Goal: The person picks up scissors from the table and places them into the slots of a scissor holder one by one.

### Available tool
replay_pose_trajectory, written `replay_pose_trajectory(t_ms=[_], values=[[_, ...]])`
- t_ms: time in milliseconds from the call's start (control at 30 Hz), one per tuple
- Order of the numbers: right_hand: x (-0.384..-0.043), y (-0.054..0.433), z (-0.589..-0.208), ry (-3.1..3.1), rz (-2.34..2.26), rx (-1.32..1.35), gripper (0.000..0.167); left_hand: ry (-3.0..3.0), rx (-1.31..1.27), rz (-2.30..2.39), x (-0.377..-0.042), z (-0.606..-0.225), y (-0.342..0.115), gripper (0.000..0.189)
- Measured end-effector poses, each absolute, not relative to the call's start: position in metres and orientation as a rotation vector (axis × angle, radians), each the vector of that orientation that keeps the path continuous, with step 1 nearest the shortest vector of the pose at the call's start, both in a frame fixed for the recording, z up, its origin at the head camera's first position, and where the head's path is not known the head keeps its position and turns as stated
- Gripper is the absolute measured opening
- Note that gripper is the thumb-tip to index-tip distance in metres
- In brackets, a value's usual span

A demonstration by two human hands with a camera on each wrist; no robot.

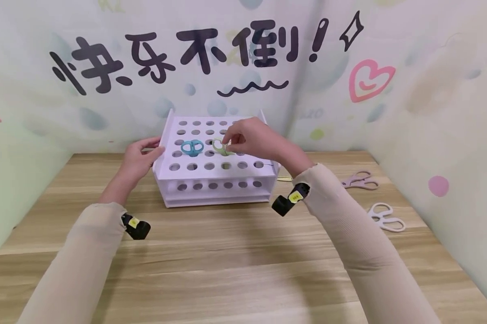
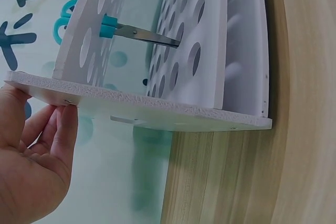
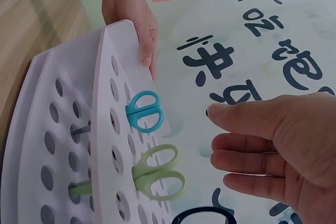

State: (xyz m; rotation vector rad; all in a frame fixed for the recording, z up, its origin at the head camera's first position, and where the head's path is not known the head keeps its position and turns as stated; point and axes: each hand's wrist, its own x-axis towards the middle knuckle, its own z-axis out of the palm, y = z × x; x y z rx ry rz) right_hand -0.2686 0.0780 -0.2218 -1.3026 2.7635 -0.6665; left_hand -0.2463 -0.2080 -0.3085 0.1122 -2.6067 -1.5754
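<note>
A white rack (image 1: 211,173) with rows of round holes stands at the back of the table. My left hand (image 1: 137,158) grips its left side panel, thumb on one face and fingers on the other. Teal-handled scissors (image 3: 144,112) hang in the rack; in the left wrist view their metal blades (image 2: 149,36) reach into a lower hole. Beside them are green-handled scissors (image 3: 160,174), also standing through the holes. Over the green handles hovers my right hand (image 1: 255,137), thumb and fingers apart and holding nothing in the right wrist view.
Pink scissors (image 1: 361,181) and white-handled scissors (image 1: 385,218) lie on the table to the right. A yellow item (image 1: 285,178) lies partly hidden beside the rack. A dark loop (image 3: 205,212) of unclear kind shows low in the right wrist view. A printed cloth wall stands behind.
</note>
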Motion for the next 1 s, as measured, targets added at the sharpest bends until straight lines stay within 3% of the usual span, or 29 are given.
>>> replay_pose_trajectory(t_ms=[1000], values=[[-0.247, 0.201, -0.261, 2.899, -0.735, -1.114, 0.015, -2.594, 0.07, -1.565, -0.247, -0.31, -0.211, 0.054]])
